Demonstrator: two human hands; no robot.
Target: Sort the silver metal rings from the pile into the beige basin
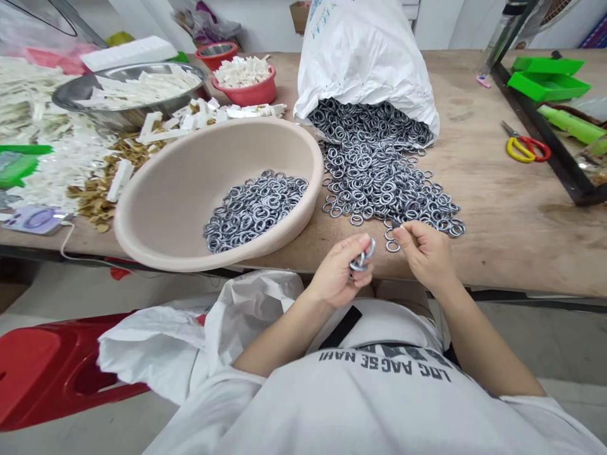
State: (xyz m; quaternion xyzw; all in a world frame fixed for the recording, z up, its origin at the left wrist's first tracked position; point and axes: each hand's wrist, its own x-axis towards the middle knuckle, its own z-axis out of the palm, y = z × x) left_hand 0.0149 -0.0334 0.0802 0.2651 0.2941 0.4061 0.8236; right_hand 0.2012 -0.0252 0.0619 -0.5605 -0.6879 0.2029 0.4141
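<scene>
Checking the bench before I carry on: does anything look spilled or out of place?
Yes: metal rings have poured from the tipped white sack across the table; some lie near its front edge.

— Anything readable here?

— Mostly the white shirt [379, 392] of the person wearing the camera. Dark capital letters run across its chest, seen upside down from above. They look like "LNG AAG SE NAHI", though the first word is uncertain and a row above it is folded out of sight.

— And the big white sack [365, 57] lying on the table?

— It has blue print near its top left edge, but the letters are too small and creased to make out.

— The small lilac device [35, 219] at the left edge of the table?

— It has rounded markings on its face; none can be read.

— Anything else?

— No.
</scene>
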